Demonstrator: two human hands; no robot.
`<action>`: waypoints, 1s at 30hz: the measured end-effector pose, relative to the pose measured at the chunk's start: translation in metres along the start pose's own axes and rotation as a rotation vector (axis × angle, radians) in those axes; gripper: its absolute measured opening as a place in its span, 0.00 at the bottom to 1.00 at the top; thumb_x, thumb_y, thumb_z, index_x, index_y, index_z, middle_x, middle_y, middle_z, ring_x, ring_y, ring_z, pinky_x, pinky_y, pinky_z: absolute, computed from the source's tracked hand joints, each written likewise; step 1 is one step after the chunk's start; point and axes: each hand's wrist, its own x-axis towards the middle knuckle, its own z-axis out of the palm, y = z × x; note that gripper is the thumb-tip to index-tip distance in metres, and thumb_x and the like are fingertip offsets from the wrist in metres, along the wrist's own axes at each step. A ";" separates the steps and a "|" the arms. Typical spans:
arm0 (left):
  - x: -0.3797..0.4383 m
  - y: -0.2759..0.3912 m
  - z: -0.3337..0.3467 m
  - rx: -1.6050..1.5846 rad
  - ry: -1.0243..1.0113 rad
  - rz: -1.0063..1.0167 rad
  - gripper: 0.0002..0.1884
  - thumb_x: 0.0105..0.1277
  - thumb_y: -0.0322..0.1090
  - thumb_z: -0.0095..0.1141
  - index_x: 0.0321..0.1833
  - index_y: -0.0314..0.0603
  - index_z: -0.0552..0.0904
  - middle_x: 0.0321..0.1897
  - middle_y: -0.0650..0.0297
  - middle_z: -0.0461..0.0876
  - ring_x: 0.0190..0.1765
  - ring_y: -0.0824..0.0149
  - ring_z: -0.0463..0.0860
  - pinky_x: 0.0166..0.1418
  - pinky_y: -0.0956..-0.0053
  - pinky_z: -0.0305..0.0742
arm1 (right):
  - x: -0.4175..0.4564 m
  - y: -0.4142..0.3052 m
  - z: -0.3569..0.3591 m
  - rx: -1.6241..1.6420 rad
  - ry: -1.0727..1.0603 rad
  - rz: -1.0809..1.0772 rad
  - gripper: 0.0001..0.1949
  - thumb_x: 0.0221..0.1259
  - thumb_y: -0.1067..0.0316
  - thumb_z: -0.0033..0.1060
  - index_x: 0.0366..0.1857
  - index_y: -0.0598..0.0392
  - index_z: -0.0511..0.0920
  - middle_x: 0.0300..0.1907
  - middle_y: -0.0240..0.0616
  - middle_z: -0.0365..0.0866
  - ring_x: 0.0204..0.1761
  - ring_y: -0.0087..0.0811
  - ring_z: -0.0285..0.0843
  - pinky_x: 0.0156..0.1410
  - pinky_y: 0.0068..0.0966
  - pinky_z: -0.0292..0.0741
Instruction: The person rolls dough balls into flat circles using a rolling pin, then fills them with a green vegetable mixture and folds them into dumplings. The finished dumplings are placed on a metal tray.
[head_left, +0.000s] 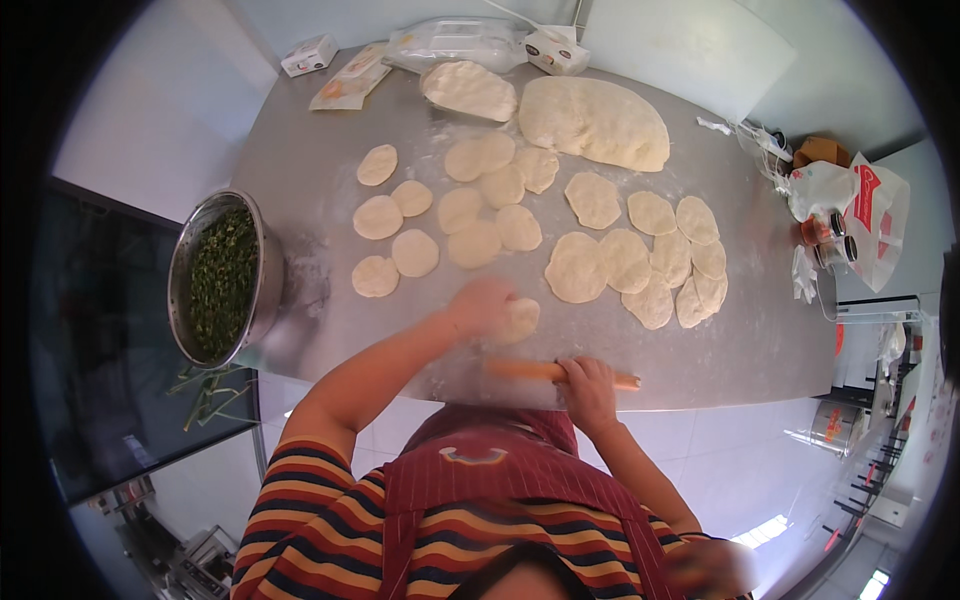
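Observation:
My left hand, blurred by motion, has its fingers on the left edge of a small dough round near the front of the steel table. The fingertips are partly hidden, but they appear to grip the dough. My right hand is closed around a wooden rolling pin at the table's front edge, its left end blurred. Several small dough discs lie beyond my left hand. To the right, wider flattened dough rounds lie partly overlapping.
A metal bowl of chopped greens stands at the table's left edge. At the back are a large dough mass, a smaller dough piece and tissue packs. Jars, cables and a plastic bag crowd the right end.

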 end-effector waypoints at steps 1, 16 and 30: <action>0.001 0.000 -0.003 -0.058 -0.028 -0.016 0.17 0.46 0.34 0.65 0.40 0.39 0.80 0.39 0.52 0.82 0.45 0.51 0.80 0.49 0.58 0.75 | 0.002 -0.001 0.003 0.004 -0.007 -0.006 0.19 0.48 0.69 0.63 0.49 0.50 0.77 0.46 0.39 0.75 0.49 0.45 0.72 0.56 0.42 0.68; 0.015 0.008 -0.013 0.120 -0.078 0.005 0.11 0.50 0.35 0.57 0.34 0.36 0.82 0.34 0.47 0.83 0.39 0.46 0.81 0.41 0.54 0.74 | 0.115 -0.017 0.023 -0.199 -0.125 0.023 0.34 0.62 0.53 0.52 0.68 0.63 0.59 0.72 0.55 0.56 0.75 0.56 0.48 0.77 0.50 0.47; -0.004 0.003 -0.023 0.238 -0.163 0.012 0.12 0.53 0.36 0.53 0.37 0.41 0.84 0.37 0.49 0.84 0.42 0.46 0.82 0.41 0.54 0.75 | 0.099 -0.037 0.032 -0.154 -0.107 -0.018 0.38 0.56 0.54 0.60 0.68 0.64 0.59 0.72 0.57 0.56 0.73 0.63 0.48 0.75 0.53 0.49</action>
